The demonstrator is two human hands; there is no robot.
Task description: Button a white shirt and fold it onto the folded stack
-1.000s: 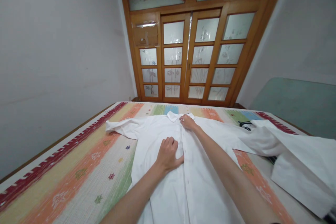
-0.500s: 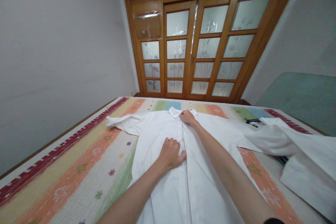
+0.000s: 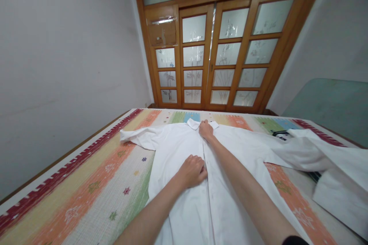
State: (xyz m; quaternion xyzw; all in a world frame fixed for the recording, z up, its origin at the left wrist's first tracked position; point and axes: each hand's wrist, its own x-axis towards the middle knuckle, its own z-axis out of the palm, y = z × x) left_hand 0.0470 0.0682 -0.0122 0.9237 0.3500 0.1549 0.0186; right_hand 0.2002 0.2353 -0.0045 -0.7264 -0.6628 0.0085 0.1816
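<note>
A white long-sleeved button-up shirt (image 3: 178,203) lies front side up, its collar (image 3: 193,124) at the far end and its front placket running toward me. At the collar opening, the fingers of my right hand (image 3: 206,129) are closed on the fabric. My left hand (image 3: 193,171) is curled at the placket, lower on the chest, gripping the shirt's front edge; its fingertips are partly hidden. One sleeve (image 3: 140,138) stretches out to the left. The other sleeve reaches right, where it meets more white cloth.
A patterned, striped cloth (image 3: 109,183) covers the surface beneath. More white fabric (image 3: 342,187) and a dark-and-white striped item (image 3: 281,134) lie at the right. Behind stand wooden glazed doors (image 3: 208,53); a pale green panel (image 3: 333,103) leans at the right wall.
My left hand has shifted slightly along the placket, and its thumb has drawn in closer to the curled fingers. My right hand stays at the collar. The view has shifted a little.
</note>
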